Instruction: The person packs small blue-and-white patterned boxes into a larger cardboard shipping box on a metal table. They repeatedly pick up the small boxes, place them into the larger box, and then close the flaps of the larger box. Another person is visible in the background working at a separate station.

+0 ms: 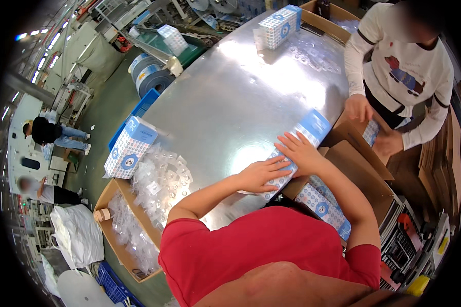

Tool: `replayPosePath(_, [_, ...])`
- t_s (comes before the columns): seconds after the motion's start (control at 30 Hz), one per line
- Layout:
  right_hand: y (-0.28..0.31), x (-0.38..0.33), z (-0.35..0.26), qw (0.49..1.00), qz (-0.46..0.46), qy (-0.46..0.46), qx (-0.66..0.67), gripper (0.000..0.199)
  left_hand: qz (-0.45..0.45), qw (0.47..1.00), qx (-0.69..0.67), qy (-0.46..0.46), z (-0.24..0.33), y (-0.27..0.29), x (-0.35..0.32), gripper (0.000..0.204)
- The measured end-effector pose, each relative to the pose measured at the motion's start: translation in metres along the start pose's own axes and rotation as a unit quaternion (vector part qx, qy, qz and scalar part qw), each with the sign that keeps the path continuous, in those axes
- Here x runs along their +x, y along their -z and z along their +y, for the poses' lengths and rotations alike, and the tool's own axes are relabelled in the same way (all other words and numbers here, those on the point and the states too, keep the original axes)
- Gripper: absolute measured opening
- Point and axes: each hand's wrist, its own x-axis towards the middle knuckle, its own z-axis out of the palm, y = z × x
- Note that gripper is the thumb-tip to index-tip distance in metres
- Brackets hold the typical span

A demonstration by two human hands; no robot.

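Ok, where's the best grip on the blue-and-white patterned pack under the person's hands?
Probably the long sides near its bare blue far end, coming from the metal tabletop side: the pack is long and narrow, the left hand and right hand cover much of the rest, and a cardboard box crowds its right.

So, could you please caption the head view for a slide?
Left hand and right hand touch a patterned package at a metal table.
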Motion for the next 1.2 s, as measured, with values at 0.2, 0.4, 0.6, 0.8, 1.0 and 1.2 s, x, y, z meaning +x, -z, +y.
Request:
replayPosePath(0.2, [-0.012,-0.005,0.012,0.999,-0.023,-0.016,-0.023,0.097,0.244,0.918,-0.118,0.289,-0.089,-0.031,-0.028,0.068])
replayPosePath(0.4, [-0.014,-0.003,0.013,0.999,-0.014,-0.034,-0.014,0.094,0.572,0.697,0.067,0.428,-0.261,0.062,-0.007,0.098])
replayPosePath(0.6, [-0.017,0.000,0.011,0.998,0.006,-0.061,0.016,0.095,0.391,0.735,-0.002,0.553,-0.299,0.078,0.043,0.042])
replayPosePath(0.8, [-0.026,-0.015,0.009,0.997,0.053,-0.042,0.030,0.090,0.353,0.914,0.121,0.159,-0.202,-0.025,0.048,0.017])
replayPosePath(1.0, [-0.015,-0.012,0.027,0.995,-0.058,0.066,-0.037,0.080,0.134,0.950,-0.048,0.277,-0.084,-0.029,-0.128,0.017])
replayPosePath(1.2, [-0.027,0.002,-0.004,0.997,-0.006,0.069,-0.036,0.076,0.111,0.870,0.278,0.393,-0.047,0.087,-0.081,0.047])
